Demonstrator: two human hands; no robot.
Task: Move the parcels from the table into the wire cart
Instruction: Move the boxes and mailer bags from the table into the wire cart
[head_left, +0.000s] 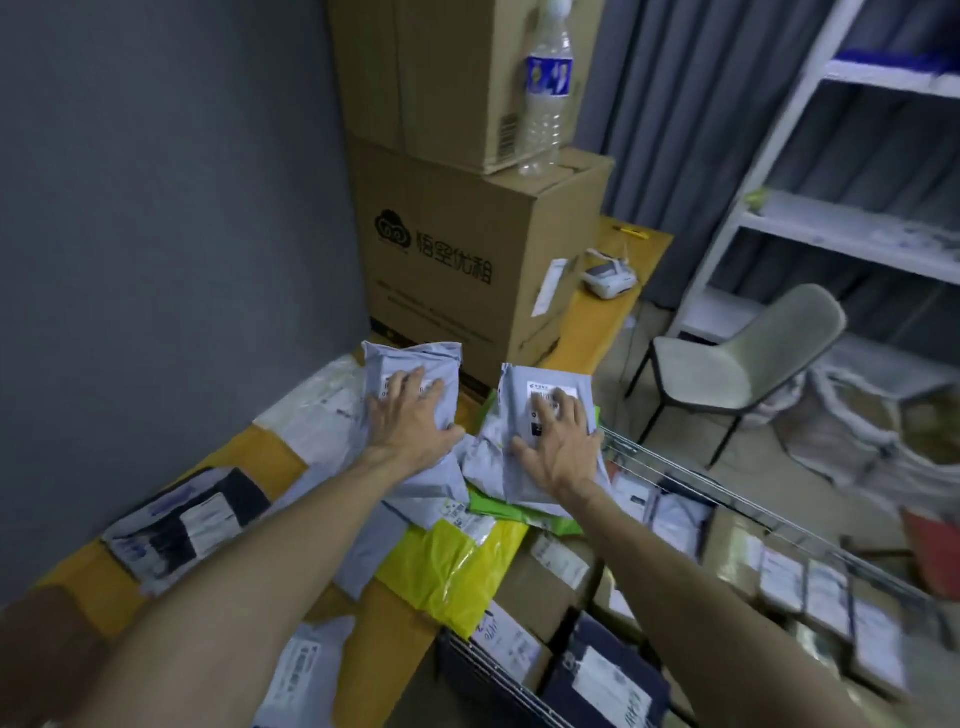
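Two grey poly-mailer parcels lie at the far end of the yellow table (249, 447). My left hand (410, 421) grips the left grey parcel (415, 364), fingers spread over its label. My right hand (558, 447) grips the right grey parcel (524, 410), which overlaps a green parcel (498, 506) at the table's edge. A yellow parcel (447, 566) hangs over the edge near the wire cart (727, 499). The cart stands to the right, holding several boxes and mailers. More grey and white parcels cover the table's left side.
Two stacked cardboard boxes (467, 270) stand behind the parcels, with a water bottle (545, 93) on the lower box. A label printer (608, 275) sits on the table beyond. A grey chair (737, 364) and white shelving (857, 234) stand at right.
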